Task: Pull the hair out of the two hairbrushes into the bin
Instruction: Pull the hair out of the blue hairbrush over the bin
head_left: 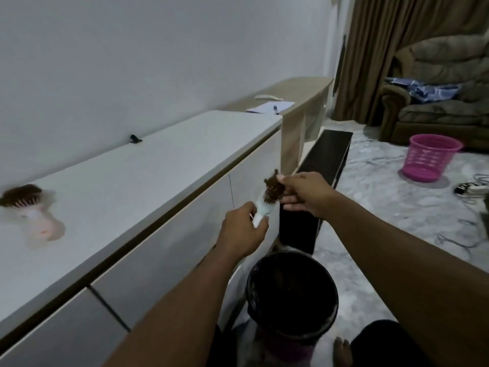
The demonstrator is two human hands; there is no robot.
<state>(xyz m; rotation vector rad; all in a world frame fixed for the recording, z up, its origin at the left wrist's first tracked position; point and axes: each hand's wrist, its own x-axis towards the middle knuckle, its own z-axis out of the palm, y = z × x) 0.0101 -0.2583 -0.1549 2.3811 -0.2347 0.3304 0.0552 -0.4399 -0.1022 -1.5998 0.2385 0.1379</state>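
A white hairbrush (pixel 262 207) full of brown hair (pixel 272 187) is held up in front of the white cabinet. My left hand (pixel 244 230) is closed round its handle. My right hand (pixel 307 193) pinches the hair at the head of the brush. Below both hands stands a bin (pixel 292 298) lined with a black bag, its mouth open. A second brush (pixel 29 210), pale pink with dark hair in its bristles, lies on the cabinet top (pixel 137 181) at the far left, blurred.
A pink basket (pixel 431 157) stands on the marble floor at the right, with cables (pixel 473 186) beside it. A dark low bench (pixel 325 165) runs along the cabinet's end. An armchair (pixel 434 102) and curtains fill the far right. Papers (pixel 270 106) lie on a wooden shelf.
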